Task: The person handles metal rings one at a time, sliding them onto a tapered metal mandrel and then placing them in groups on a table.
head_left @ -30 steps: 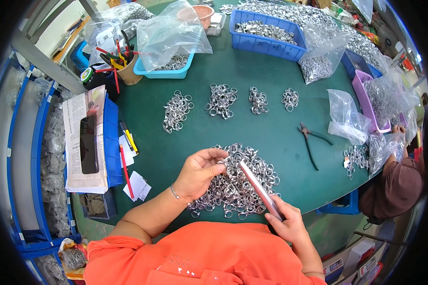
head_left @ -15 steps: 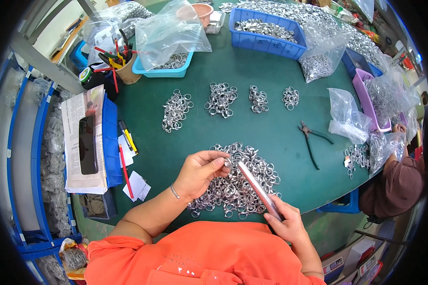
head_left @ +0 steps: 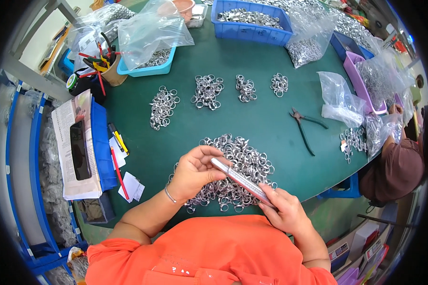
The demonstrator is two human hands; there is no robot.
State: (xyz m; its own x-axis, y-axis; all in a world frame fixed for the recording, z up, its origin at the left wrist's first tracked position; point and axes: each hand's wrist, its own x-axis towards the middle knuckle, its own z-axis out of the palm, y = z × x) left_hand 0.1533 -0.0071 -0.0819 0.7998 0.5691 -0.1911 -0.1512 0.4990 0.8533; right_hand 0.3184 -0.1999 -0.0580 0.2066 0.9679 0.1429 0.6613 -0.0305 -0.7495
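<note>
My right hand [head_left: 285, 209] grips the thick end of a tapered ring mandrel [head_left: 245, 184] with scale marks, slanting up to the left. Its narrow tip reaches my left hand [head_left: 191, 175], whose thumb and fingers pinch a small metal ring at the stick, mostly hidden by the fingers. Beneath both hands spreads a big heap of silver-coloured rings [head_left: 247, 153]. Farther off lie separate small groups of rings: a long one [head_left: 162, 109], a wide one [head_left: 207, 92], a narrow one [head_left: 246, 89] and the smallest [head_left: 279, 85].
Green-handled cutting pliers [head_left: 303, 135] lie right of the heap. A blue bin [head_left: 252, 32] and a light-blue tray [head_left: 147, 71] stand at the back. A phone [head_left: 80, 151] rests on newspaper at left, near pens [head_left: 119, 173]. At right, a person in brown [head_left: 392, 171] works by a purple basket [head_left: 361, 90].
The mandrel's tip has moved left to my left fingers, where the ring was held apart from it. The stick now lies flatter. The whole view has shifted slightly.
</note>
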